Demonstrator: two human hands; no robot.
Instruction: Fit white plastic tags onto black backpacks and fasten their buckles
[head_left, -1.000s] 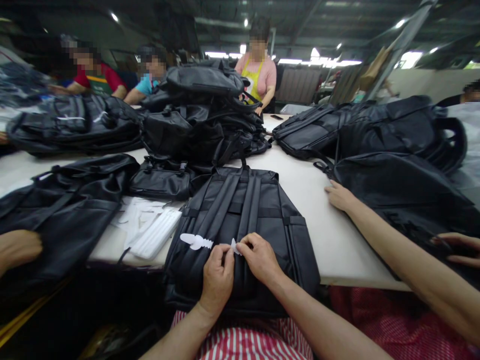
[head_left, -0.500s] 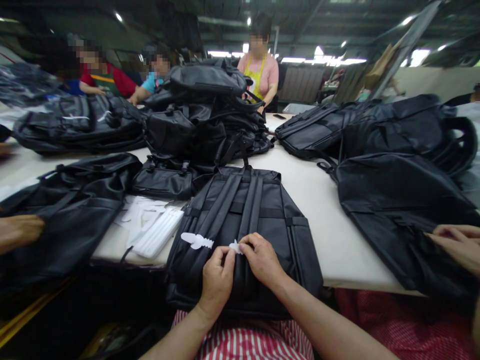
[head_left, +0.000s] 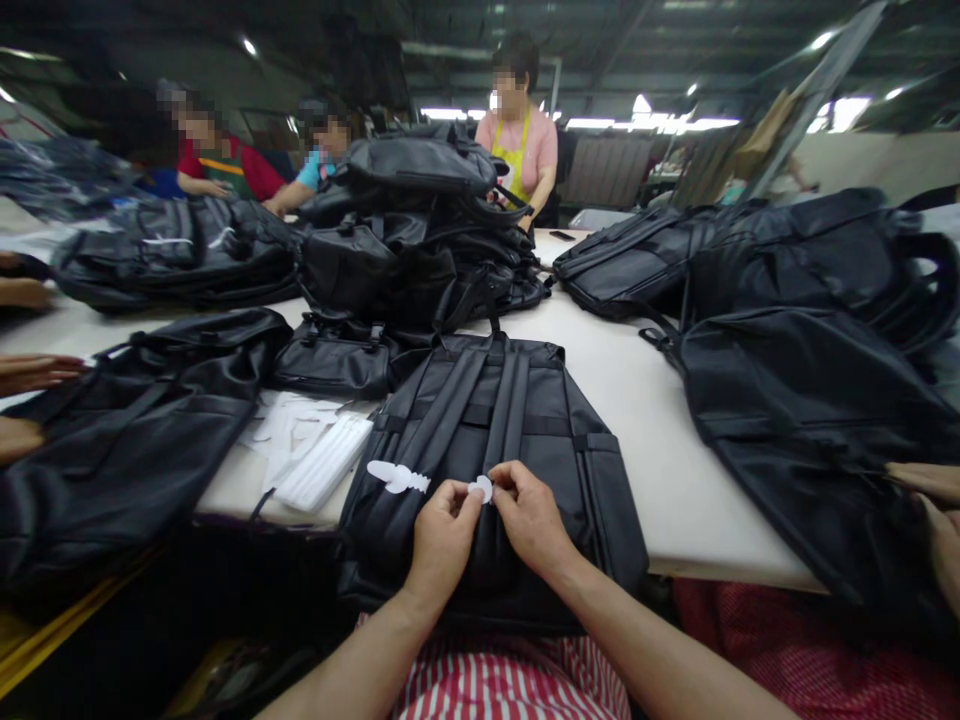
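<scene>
A black backpack (head_left: 551,450) lies in front of me with its shoulder straps facing up, its lower end at the table's near edge. My left hand (head_left: 448,530) pinches a small white strip (head_left: 481,488) at the right strap, thumb and forefinger closed on its left side. From the other side, my right hand (head_left: 527,515) grips the same strip with its fingertips. Part of the strip is hidden by my fingers. Around the left strap sits a second white strip (head_left: 397,477), with a rounded tongue pointing left and a notched end at the right.
A stack of white strips (head_left: 324,465) lies left of the backpack on the pale table (head_left: 630,400). Piled black backpacks (head_left: 405,250) stand beyond, with more at the right (head_left: 795,400) and left (head_left: 150,420). Co-workers' hands reach in from both sides; several people stand across the table.
The white strip between my fingers has turned and now shows a rounder shape. My hands stay at the right strap. At the left, a co-worker's hands have shifted on their backpack.
</scene>
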